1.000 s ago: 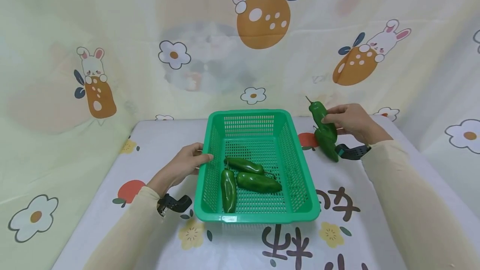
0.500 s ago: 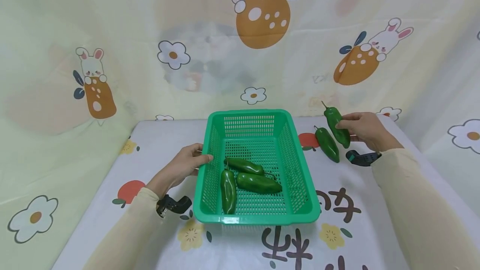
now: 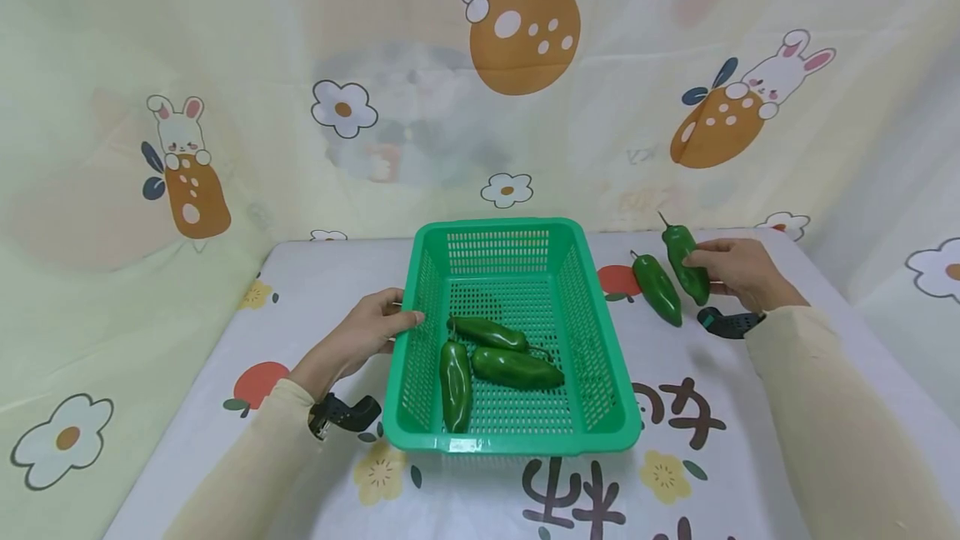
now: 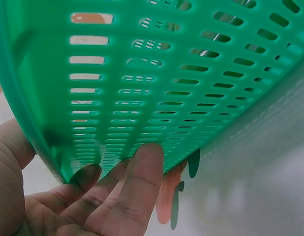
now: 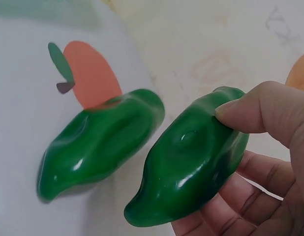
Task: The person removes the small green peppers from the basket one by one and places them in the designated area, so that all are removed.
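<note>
My right hand point(image 3: 742, 272) pinches a green pepper point(image 3: 685, 263) between thumb and fingers, its stem pointing up and away. Just left of it, a second green pepper point(image 3: 657, 290) lies on the table by itself. In the right wrist view, the held pepper point(image 5: 191, 162) is beside the lying pepper point(image 5: 103, 142), with a narrow gap between them. My left hand point(image 3: 362, 332) grips the left rim of a green plastic basket point(image 3: 600, 340), thumb over the edge. The left wrist view has its fingers under the slotted wall point(image 4: 157, 78). Inside the basket lie three green peppers point(image 3: 517, 367).
A white patterned cloth point(image 3: 457, 507) covers the table, printed with fruit, flowers and dark characters. Behind it hangs a pale curtain point(image 3: 420, 157) with rabbit prints, meeting the table's back edge. More curtain flanks both sides.
My right hand has moved right and down with its pepper, away from the basket, uncovering the pepper on the table. The left hand has stayed at the basket rim.
</note>
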Tool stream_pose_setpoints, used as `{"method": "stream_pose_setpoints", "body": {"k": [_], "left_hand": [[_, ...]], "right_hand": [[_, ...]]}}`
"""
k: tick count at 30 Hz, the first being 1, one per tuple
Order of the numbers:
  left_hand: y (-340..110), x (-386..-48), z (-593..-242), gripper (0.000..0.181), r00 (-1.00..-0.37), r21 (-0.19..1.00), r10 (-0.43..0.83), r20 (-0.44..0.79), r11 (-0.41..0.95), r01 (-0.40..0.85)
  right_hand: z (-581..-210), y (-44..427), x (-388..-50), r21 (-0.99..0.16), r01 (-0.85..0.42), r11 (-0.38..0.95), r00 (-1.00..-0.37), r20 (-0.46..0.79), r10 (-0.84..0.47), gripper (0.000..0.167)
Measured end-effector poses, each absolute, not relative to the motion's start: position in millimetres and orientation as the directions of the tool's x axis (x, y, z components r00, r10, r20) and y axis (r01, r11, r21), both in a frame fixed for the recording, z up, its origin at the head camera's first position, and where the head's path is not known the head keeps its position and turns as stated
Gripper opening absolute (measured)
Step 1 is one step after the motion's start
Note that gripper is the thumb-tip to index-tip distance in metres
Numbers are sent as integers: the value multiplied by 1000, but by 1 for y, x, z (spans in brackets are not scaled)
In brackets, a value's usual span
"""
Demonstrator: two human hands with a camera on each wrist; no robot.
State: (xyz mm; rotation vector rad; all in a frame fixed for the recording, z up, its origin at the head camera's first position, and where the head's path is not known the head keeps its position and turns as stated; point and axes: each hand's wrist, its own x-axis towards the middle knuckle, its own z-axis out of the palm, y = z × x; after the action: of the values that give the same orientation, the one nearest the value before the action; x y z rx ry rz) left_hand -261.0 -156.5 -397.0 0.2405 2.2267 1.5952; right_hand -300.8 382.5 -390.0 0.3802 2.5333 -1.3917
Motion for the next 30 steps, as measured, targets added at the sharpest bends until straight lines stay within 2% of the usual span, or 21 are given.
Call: {"method": "stream_pose_setpoints", "body": {"k": [8,30], "left_hand": [[-157,-258,-395,42,-906,943,370,-204,323,-81],[-158,-258,-395,44,-906,943,372,-202,323,-77]], "right_hand": [[-408,392,-304,-769,392,504,-917,-368,152,73],[-428,399,-309,-726,421,544,-897,-422,131,74]]}}
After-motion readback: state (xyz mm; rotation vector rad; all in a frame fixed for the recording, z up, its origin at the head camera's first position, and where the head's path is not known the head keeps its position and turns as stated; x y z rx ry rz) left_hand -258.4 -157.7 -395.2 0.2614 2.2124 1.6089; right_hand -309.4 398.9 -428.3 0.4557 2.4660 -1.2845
